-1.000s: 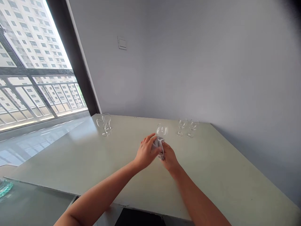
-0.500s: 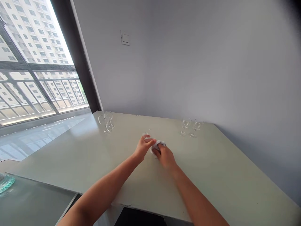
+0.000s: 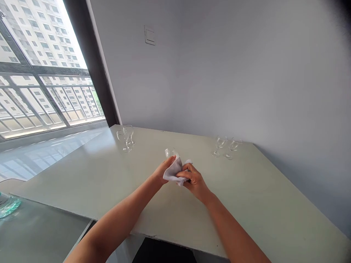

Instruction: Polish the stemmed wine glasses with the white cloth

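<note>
Near the middle of the pale table, my left hand is closed round a clear glass, whose upper part shows beyond the fingers. A white cloth hangs between the two hands and covers part of my left hand and of the glass. My right hand is closed on the cloth, with its fingers bent and pressed into the folds. How much of the glass lies under the cloth is hidden.
Two stemmed glasses stand at the back left and two more at the back right. A greenish glass dish sits on a lower grey surface at the far left. Walls rise behind the table.
The cloth, bunched in my right hand before, is now spread wider and drapes over part of my left hand. More of the glass shows above my left fingers. The view has shifted slightly.
</note>
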Action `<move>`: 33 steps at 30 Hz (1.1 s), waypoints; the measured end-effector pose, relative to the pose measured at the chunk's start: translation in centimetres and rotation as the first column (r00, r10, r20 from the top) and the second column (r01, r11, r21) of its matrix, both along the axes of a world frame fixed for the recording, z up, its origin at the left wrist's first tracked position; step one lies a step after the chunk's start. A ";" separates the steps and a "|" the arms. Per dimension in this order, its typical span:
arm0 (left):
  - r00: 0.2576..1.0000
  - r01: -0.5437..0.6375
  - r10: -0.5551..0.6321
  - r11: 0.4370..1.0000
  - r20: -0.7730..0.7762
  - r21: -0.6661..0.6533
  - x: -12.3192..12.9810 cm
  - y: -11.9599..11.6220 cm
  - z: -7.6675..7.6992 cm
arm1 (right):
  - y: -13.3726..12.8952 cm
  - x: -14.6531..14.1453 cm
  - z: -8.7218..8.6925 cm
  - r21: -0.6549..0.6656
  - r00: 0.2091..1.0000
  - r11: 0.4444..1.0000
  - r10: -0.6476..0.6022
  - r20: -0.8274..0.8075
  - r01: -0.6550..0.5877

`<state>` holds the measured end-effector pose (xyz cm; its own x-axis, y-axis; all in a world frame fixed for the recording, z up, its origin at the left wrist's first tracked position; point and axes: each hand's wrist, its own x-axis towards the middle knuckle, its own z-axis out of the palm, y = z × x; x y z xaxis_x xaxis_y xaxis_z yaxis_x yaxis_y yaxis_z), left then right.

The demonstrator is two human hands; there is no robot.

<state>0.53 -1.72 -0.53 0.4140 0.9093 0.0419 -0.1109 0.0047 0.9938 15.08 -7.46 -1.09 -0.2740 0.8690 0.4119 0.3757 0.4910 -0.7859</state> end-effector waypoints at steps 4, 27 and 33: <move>0.942 0.053 0.042 0.961 0.333 -0.270 0.9 -0.4 -0.2 | 0.8 -0.3 -0.8 -0.345 0.779 0.930 -0.126 -0.615 -0.122; 0.868 -0.464 0.497 0.817 -0.009 0.342 0.0 -0.3 0.2 | 1.7 -0.7 -0.3 0.147 0.823 0.870 -0.493 0.281 0.471; 0.940 -0.282 0.333 0.880 -0.074 0.381 1.3 -1.0 -1.8 | 4.5 -1.0 -0.8 0.083 0.734 0.910 -0.379 0.563 0.406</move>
<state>1.81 -2.70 -2.34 0.1408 0.9243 0.3546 0.0854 -0.3682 0.9258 14.09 -2.93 -1.87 -0.0726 0.9638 0.2567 0.9028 0.1730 -0.3938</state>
